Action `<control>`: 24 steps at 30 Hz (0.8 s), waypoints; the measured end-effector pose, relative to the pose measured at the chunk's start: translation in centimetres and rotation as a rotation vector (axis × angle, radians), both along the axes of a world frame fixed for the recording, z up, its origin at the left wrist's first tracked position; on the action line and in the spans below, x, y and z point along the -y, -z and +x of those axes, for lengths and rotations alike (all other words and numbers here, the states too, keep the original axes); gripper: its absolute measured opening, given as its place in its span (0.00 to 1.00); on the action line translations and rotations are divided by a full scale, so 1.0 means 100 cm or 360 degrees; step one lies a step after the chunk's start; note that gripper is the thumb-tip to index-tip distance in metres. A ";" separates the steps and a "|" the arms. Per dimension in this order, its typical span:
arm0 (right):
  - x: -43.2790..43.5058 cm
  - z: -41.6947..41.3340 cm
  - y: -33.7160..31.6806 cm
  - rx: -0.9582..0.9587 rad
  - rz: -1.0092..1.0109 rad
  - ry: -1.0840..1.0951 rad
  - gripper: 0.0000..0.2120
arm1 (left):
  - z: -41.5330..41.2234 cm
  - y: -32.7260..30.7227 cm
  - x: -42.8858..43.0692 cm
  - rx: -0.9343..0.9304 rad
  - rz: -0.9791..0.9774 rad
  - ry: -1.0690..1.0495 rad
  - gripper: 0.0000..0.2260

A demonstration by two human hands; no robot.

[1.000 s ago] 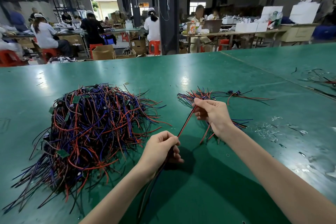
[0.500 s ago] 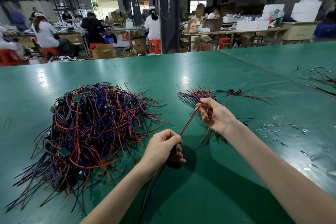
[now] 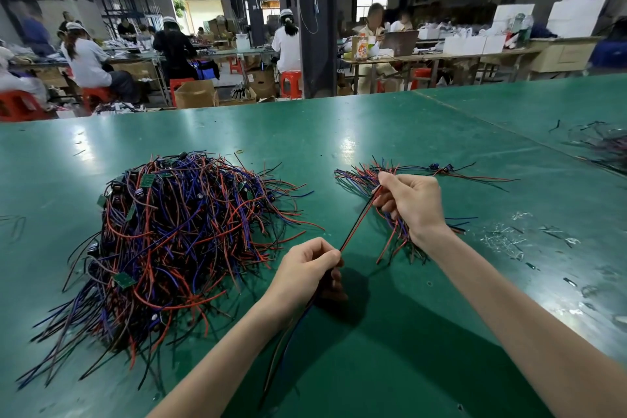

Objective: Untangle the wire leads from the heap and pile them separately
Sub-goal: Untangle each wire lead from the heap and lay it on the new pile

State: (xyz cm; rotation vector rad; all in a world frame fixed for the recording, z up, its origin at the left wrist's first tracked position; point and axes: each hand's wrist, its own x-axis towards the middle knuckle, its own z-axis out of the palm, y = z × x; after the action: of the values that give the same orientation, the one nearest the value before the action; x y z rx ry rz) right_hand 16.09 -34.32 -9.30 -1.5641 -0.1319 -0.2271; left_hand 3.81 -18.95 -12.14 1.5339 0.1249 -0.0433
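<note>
Assembly workshop, probably; workers (image 3: 86,59) at benches (image 3: 437,57)

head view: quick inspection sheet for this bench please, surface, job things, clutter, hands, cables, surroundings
surface: green table, glossy
job's things: big tangled heap on the left; small sorted pile on the right
clutter: clear scraps on the right
hands: left hand and right hand both pinch one red-black lead, stretched between them
cables: loose wires far right
surroundings: seated workers, red stool, cardboard box
</note>
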 end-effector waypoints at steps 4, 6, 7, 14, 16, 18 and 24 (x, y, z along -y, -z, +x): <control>-0.001 0.002 -0.004 -0.0389 0.0350 -0.0043 0.16 | 0.000 0.000 0.000 -0.0002 -0.0004 0.0028 0.08; 0.002 0.003 -0.006 -0.0670 0.0523 -0.0171 0.15 | 0.001 0.000 0.000 -0.0010 0.0008 0.0044 0.08; 0.003 0.004 -0.006 -0.0797 0.0620 -0.0282 0.16 | 0.001 0.000 0.000 -0.0017 0.0020 0.0049 0.09; 0.002 0.005 -0.002 -0.0614 0.0467 -0.0260 0.15 | 0.000 0.000 0.000 -0.0011 0.0004 0.0069 0.09; 0.001 0.004 0.003 0.0061 -0.0160 0.0042 0.17 | 0.000 -0.001 0.002 -0.0002 -0.0030 0.0071 0.09; 0.002 0.005 0.009 0.0740 -0.0697 0.0282 0.18 | 0.000 -0.001 0.001 0.0019 0.0021 0.0086 0.09; 0.003 0.006 0.020 0.1273 -0.1021 0.0362 0.14 | -0.002 -0.004 -0.002 0.0067 -0.0038 0.0085 0.08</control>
State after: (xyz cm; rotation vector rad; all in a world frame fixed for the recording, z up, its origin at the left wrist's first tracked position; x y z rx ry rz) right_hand 16.65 -34.58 -11.27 -2.0391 -0.7073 -1.0698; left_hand 3.64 -18.79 -11.78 1.5133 0.0499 -0.0547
